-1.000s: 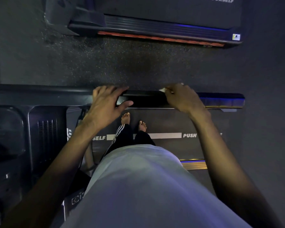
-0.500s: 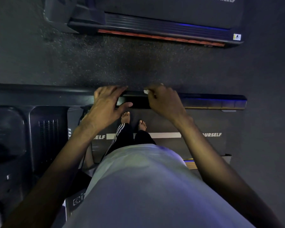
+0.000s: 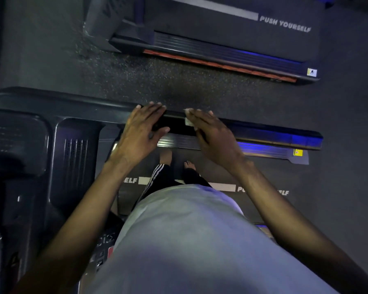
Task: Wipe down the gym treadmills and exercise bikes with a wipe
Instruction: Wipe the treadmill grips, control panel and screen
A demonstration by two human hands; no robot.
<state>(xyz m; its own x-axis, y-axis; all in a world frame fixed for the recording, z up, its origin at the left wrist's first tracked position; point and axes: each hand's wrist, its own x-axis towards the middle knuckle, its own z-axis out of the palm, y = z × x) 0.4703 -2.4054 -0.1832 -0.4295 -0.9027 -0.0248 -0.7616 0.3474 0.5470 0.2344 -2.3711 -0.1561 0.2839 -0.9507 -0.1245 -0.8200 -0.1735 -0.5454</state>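
1. Wipe (image 3: 189,121): white, lying on top of the handrail (image 3: 263,130), under the right hand.
2. Right hand (image 3: 212,134): fingers straight, pressing the wipe onto the handrail.
3. Left hand (image 3: 140,128): just beside the wipe, clasping the handrail, thumb on its near side.
4. Second treadmill (image 3: 232,39): beyond the handrail, well apart.

Handrail (image 3: 274,132) free to R of right hand (image 3: 212,132); left hand (image 3: 140,128) blocks it on L.

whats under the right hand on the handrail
A white wipe, pressed onto the dark handrail by the right hand. Only its edge shows beside the fingers; the rest, and the rail beneath, are covered by the hand.
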